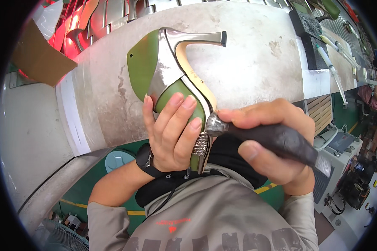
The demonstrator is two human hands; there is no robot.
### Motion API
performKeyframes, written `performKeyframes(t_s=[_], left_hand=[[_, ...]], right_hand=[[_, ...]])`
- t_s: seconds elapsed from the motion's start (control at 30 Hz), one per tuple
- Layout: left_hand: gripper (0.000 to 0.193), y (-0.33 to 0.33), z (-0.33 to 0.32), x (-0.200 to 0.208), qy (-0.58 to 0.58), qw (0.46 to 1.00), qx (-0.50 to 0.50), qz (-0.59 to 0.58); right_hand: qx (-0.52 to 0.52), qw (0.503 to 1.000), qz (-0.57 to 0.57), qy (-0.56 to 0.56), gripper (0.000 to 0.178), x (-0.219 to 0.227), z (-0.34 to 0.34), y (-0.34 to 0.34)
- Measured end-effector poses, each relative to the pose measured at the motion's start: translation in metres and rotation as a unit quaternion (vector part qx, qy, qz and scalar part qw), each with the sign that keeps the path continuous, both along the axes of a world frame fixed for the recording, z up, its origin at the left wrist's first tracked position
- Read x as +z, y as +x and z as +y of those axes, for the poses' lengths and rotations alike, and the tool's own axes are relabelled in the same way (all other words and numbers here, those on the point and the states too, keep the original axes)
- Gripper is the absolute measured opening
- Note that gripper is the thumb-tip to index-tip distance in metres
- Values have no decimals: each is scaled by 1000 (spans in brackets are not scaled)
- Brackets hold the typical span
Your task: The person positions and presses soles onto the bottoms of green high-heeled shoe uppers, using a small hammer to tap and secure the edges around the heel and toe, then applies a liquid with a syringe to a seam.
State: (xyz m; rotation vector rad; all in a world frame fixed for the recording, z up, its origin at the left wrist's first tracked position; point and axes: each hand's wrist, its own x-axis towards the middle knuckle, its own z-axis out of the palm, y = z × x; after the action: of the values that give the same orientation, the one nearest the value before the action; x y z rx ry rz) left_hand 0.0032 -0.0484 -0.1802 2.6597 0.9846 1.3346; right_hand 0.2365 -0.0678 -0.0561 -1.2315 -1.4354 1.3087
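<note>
A high-heeled shoe [170, 62], with a silver upper around a green last, a tan sole and a silver heel, lies on its side. My left hand [171, 129] is wrapped over its front part, close to a glittering strap [201, 144] near the toe. In my right hand [276, 142] is a hand tool [268, 140] with a rounded metal head and a thick dark handle. The tool's head touches or nearly touches the sole edge beside my left fingertips. Which kind of tool it is, I cannot tell. My left palm side is hidden.
A pale worktable [255, 54] stretches beneath the shoe. Cardboard [42, 54] stands at the left, by red-lit shoes [75, 29]. At the right are a dark foam block [314, 46] and syringes [331, 69]. A fan [58, 236] stands lower left.
</note>
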Motion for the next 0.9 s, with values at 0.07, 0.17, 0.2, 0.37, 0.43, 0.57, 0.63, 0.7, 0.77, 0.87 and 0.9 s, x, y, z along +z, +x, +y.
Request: performKeyframes(t_s=[0.07,0.17,0.2,0.37,0.43,0.57,0.63,0.7,0.77,0.87,0.9], left_hand=[[36,-1,-3,2,-10,1000,4,-4],[35,4,-2,3,-14,1000,7,-17],[34,5,-3,4,-10,1000,9,-19],[52,-3,0,0,3,1000,0,15],[71,-6,1,-2,14,998,-15,52],[82,6,1,4,4,999,-5,39],[82,10,6,3,3,1000,3,29],[79,7,1,-1,10,1000,3,26],[61,10,-4,0,3,1000,27,4],[37,13,-2,0,-9,999,37,-36],[34,11,-3,1,-22,999,23,-27]], right_hand=[[52,995,-41,69,31,-3,1,4],[25,990,-12,140,32,-18,-8,-4],[12,988,-15,151,33,-18,-12,-7],[44,978,-69,192,34,-12,-25,-13],[67,975,-95,189,31,-9,-34,-17],[112,982,-99,112,32,-29,-75,-30],[129,982,-110,83,32,-35,-74,-28],[80,994,-53,51,32,-16,-71,-13],[22,996,-19,83,35,-7,-61,-7],[-45,991,-20,127,41,-7,-42,-10],[-59,993,1,98,40,-13,-36,-10]])
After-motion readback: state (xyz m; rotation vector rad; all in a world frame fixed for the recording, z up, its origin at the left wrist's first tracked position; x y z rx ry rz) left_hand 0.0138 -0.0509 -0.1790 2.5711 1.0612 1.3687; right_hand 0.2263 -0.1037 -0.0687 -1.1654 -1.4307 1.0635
